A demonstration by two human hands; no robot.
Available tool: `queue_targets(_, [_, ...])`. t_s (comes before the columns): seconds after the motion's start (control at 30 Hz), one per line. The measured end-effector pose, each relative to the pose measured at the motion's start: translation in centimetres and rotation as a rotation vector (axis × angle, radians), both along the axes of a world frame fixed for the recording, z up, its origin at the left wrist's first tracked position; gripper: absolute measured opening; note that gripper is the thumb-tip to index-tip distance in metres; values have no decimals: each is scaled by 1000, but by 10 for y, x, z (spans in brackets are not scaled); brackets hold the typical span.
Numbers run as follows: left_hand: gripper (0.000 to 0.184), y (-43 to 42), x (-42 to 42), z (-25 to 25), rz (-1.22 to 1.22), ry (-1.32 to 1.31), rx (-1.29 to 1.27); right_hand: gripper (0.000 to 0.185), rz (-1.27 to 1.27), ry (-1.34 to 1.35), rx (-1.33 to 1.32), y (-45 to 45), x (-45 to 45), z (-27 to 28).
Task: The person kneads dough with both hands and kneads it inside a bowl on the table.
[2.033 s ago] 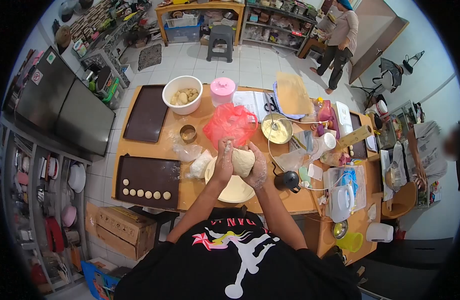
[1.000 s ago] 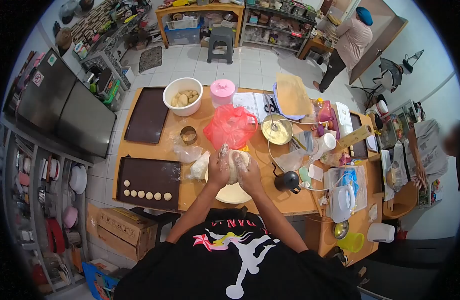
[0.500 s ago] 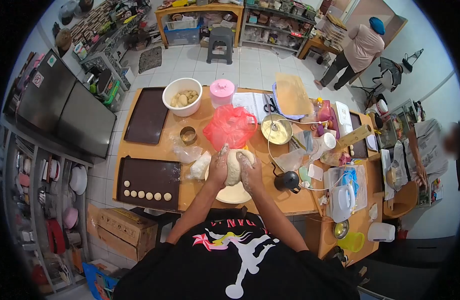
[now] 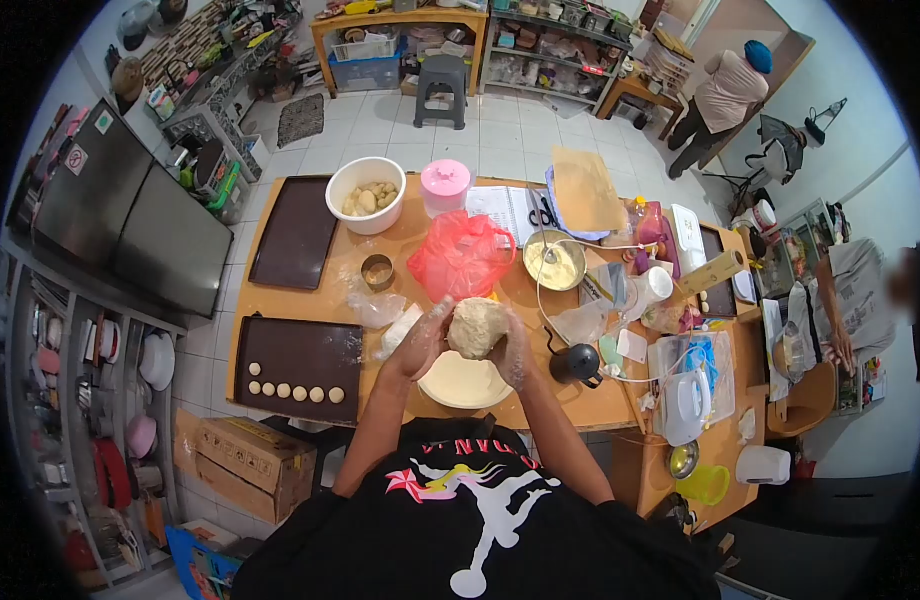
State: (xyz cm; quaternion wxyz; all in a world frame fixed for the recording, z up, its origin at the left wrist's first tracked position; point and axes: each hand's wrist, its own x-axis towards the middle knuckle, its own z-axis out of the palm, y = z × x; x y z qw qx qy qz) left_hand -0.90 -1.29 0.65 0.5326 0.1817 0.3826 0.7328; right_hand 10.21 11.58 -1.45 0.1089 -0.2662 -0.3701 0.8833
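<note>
Bright, even light covers the tabletop (image 4: pixel 600 406); fisheye distortion bows the edges toward black corners; the far right is partly blurred.

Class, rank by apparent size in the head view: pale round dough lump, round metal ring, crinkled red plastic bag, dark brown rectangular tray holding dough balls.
1. Brown rectangular tray
2. Red plastic bag
3. Dough lump, perhaps enlarged by being raised
4. Metal ring

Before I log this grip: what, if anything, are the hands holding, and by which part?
A lump of dough, cupped at opposite sides: the left hand at its left, the right hand at its right.
</note>
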Motion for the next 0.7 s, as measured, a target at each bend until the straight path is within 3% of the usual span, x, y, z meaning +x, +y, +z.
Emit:
queue_targets(0.1, [46,6,2,-6,69,278,-94,64,104,81,-128,14,9,4])
queue_targets(0.23, [51,11,12,3,172,752,-270,58,33,-71,33,10,6,-14])
queue_targets(0.4, [45,13,8,-18,188,611,-176,45,56,-87,200,8,18,-15])
queue_targets(0.57, [33,14,9,-32,298,508,-133,49,117,-218,532,2,19,25])
queue_targets(0.7, [36,15,10,-25,297,465,-225,48,294,-274,577,15,18,22])
